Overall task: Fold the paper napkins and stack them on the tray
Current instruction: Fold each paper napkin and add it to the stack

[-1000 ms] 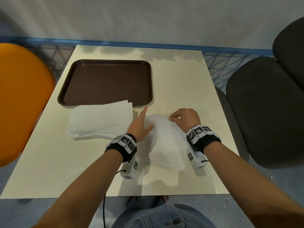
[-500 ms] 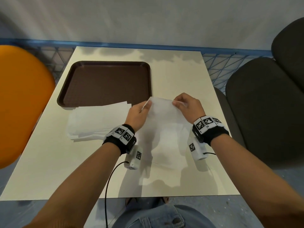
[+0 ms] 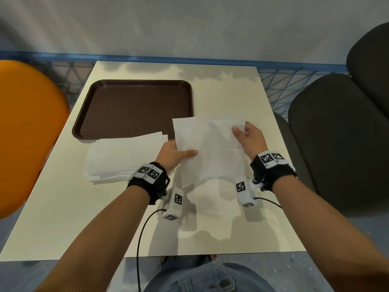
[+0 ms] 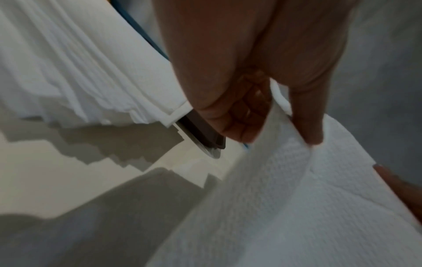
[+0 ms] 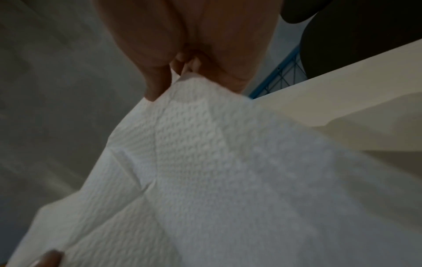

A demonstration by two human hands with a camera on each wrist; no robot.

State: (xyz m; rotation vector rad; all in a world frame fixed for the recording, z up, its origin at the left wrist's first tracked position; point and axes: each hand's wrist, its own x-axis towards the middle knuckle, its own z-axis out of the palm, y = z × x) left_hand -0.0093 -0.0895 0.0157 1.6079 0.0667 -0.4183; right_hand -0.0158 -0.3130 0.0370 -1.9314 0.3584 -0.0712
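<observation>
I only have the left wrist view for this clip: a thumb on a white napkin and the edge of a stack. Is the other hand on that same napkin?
Observer: Yes. The right hand pinches the held napkin at its far right corner; the left hand grips its left edge.
Operator: Is anything on the tray yet?
Observer: The brown tray shows no napkins on it.
Operator: Where is the stack?
Observer: The napkin stack lies on the table, its far edge overlapping the tray's near rim.
</observation>
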